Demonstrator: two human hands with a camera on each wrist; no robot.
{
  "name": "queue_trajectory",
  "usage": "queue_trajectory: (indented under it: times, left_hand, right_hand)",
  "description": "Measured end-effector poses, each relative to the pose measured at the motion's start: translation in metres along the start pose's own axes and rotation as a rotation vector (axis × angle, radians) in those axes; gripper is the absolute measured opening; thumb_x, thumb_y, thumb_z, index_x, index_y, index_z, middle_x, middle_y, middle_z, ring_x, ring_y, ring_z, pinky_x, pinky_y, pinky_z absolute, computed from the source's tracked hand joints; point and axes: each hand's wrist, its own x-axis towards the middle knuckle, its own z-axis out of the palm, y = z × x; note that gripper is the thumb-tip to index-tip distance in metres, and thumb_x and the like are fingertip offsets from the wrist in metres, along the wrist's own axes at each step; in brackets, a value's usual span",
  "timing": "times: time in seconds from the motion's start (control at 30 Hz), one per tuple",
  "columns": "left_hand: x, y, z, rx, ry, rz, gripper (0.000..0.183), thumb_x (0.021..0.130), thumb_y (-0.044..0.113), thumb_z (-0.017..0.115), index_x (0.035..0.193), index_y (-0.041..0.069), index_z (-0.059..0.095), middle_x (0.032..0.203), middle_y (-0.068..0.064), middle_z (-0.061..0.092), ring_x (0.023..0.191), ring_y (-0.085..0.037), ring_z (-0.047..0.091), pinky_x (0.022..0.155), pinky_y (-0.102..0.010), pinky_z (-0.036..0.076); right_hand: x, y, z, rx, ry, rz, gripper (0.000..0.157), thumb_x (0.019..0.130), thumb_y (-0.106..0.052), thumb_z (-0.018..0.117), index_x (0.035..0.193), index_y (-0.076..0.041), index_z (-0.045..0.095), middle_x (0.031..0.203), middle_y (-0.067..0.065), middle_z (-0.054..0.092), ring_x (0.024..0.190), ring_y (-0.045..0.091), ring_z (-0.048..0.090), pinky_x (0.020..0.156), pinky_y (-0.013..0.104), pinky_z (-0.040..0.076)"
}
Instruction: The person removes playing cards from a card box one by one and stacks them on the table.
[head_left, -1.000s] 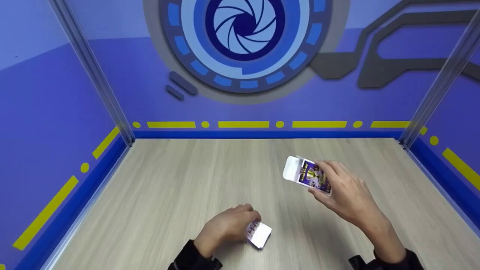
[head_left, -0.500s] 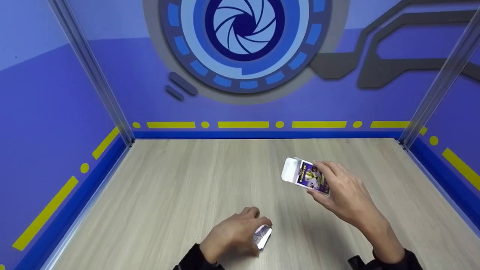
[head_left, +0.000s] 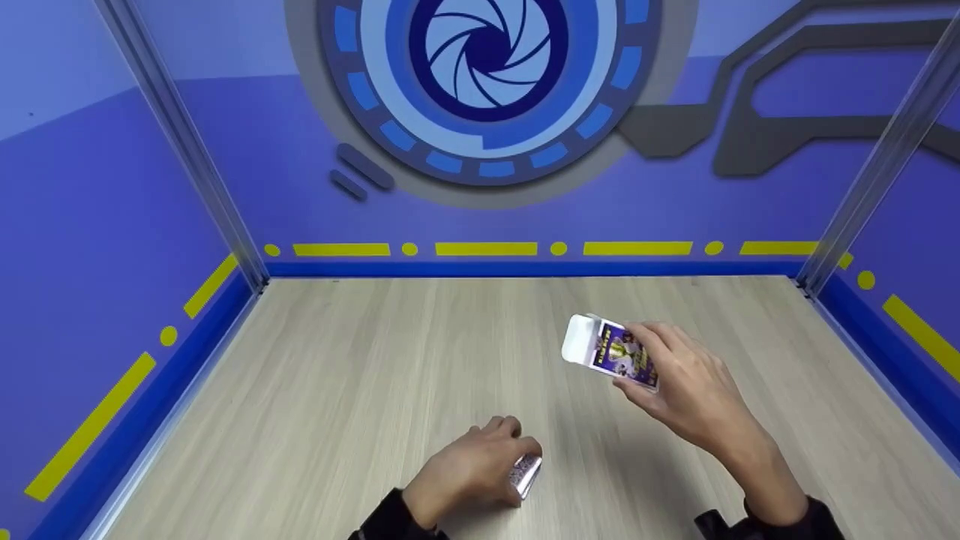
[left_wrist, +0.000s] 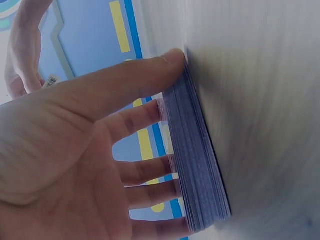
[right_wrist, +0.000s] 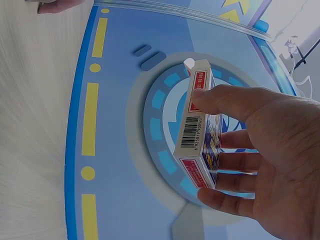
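Note:
A deck of cards [left_wrist: 192, 155] lies on the light wood table, its stacked edges facing the left wrist camera. My left hand [head_left: 476, 465] grips it, thumb at one end and fingers along the far side. In the head view most of the deck [head_left: 525, 475] is hidden under that hand. Raised over the right part of the table, my right hand [head_left: 686, 382] holds a purple card box [head_left: 624, 354] between thumb and fingers. The box's white flap [head_left: 579, 339] stands open toward the left. A barcode [right_wrist: 190, 132] shows on the box's narrow side in the right wrist view.
The wood tabletop [head_left: 360, 360] is bounded by a blue printed back wall [head_left: 495, 225] and side walls with yellow dashes. Metal posts [head_left: 187, 142] rise at the two back corners.
My left hand has shifted slightly right over the deck and covers more of it, its fingers closing round it. The right hand with the box has barely moved.

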Motion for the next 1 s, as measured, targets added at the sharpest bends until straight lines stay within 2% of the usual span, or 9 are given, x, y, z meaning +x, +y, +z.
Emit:
queue_trajectory:
  times: [0.1,0.2,0.3,0.37,0.5,0.57,0.63,0.77,1.0]
  left_hand:
    - [0.0,-0.002,-0.002,-0.013,-0.005,-0.002,0.062,0.069,0.039,0.094,0.123,0.031,0.066,0.114,0.004,0.052,0.104,-0.012,0.05,0.085,-0.034,0.051]
    - [0.002,-0.005,-0.006,-0.058,-0.015,-0.045,0.076,0.069,0.051,0.092,0.135,0.027,0.062,0.128,-0.002,0.054,0.116,-0.016,0.052,0.094,-0.04,0.052]
    - [0.006,-0.008,-0.013,-0.1,0.07,-0.092,0.076,0.079,0.057,0.083,0.141,0.019,0.06,0.141,-0.009,0.054,0.13,-0.024,0.051,0.105,-0.049,0.048]
    - [0.009,-0.009,-0.018,-0.142,0.21,-0.095,0.06,0.088,0.051,0.077,0.135,0.015,0.065,0.137,-0.008,0.059,0.13,-0.024,0.054,0.105,-0.048,0.048]
    - [0.012,-0.004,-0.027,-0.316,0.592,-0.015,0.017,0.099,0.025,0.071,0.11,0.012,0.069,0.107,0.001,0.068,0.101,-0.013,0.065,0.086,-0.03,0.055]
    - [0.013,0.002,-0.03,-0.441,0.746,0.047,0.008,0.098,0.012,0.071,0.104,0.011,0.065,0.098,0.003,0.067,0.091,-0.009,0.064,0.077,-0.026,0.056]
    - [0.014,0.008,-0.031,-0.553,0.841,0.099,0.013,0.096,0.005,0.07,0.102,0.01,0.059,0.094,0.002,0.064,0.086,-0.008,0.063,0.074,-0.025,0.056]
    - [0.015,0.018,-0.03,-0.682,0.894,0.143,0.019,0.094,-0.003,0.069,0.101,0.009,0.056,0.094,0.002,0.062,0.086,-0.01,0.064,0.075,-0.027,0.057]
    - [0.016,0.014,-0.028,-0.79,0.831,0.11,0.017,0.096,0.0,0.069,0.103,0.007,0.055,0.1,-0.001,0.061,0.093,-0.015,0.065,0.081,-0.029,0.058]
  right_hand:
    - [0.001,0.0,0.0,0.003,0.001,-0.002,0.067,0.079,-0.029,0.09,0.134,-0.004,0.062,0.123,0.013,0.064,0.095,0.025,0.062,0.069,0.043,0.053]
    - [0.001,-0.001,0.0,0.014,-0.006,0.0,0.068,0.079,-0.027,0.091,0.135,-0.003,0.061,0.125,0.013,0.063,0.098,0.025,0.061,0.068,0.043,0.054]
    - [0.002,-0.002,0.001,0.025,-0.017,0.002,0.069,0.078,-0.026,0.092,0.136,-0.004,0.061,0.127,0.013,0.062,0.102,0.025,0.059,0.069,0.043,0.054]
    - [0.002,-0.004,0.003,0.027,-0.023,-0.003,0.07,0.077,-0.025,0.093,0.136,-0.005,0.061,0.127,0.012,0.061,0.103,0.025,0.058,0.07,0.042,0.053]
    - [0.002,-0.008,0.008,0.03,-0.031,-0.035,0.071,0.074,-0.024,0.095,0.134,-0.007,0.061,0.127,0.01,0.06,0.105,0.023,0.056,0.071,0.041,0.054]
    - [0.001,-0.011,0.011,0.032,-0.036,-0.06,0.072,0.072,-0.024,0.096,0.133,-0.007,0.061,0.126,0.01,0.06,0.105,0.023,0.056,0.071,0.04,0.055]
    - [0.0,-0.016,0.016,0.034,-0.05,-0.077,0.072,0.072,-0.024,0.096,0.132,-0.008,0.061,0.126,0.009,0.06,0.106,0.022,0.056,0.073,0.039,0.055]
    - [-0.001,-0.025,0.024,0.046,-0.082,-0.104,0.071,0.073,-0.028,0.096,0.132,-0.011,0.061,0.126,0.006,0.058,0.106,0.018,0.055,0.075,0.036,0.056]
    - [-0.002,-0.04,0.029,0.03,-0.076,-0.185,0.073,0.072,-0.03,0.096,0.132,-0.015,0.06,0.124,0.002,0.057,0.105,0.015,0.054,0.077,0.034,0.057]
